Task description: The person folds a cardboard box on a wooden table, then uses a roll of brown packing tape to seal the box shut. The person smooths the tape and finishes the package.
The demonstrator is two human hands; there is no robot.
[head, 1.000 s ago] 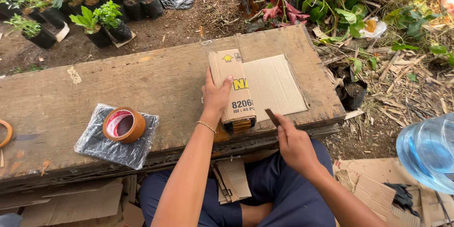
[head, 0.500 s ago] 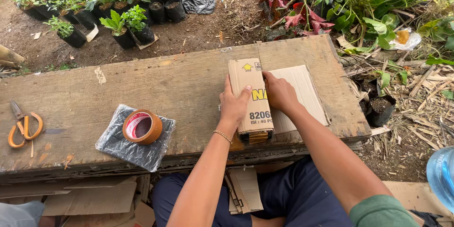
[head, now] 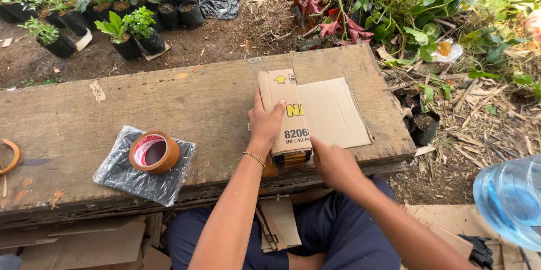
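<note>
The left hand [head: 266, 123] lies flat, fingers together, on the folded cardboard [head: 293, 118] at the rough plank's [head: 186, 101] near right; the right hand [head: 332, 164] pinches its near corrugated edge

Tan cardboard [head: 332, 112], brown tape roll [head: 154, 152], black plastic sheet [head: 127, 177], weathered grey-brown board [head: 169, 101].

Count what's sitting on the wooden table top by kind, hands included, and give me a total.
Hands: 2, left hand, right hand
Folded cardboard box: 1
Brown tape roll: 1
Black plastic sheet: 1
Orange-handled tool at the left edge: 1
Total: 6
</note>
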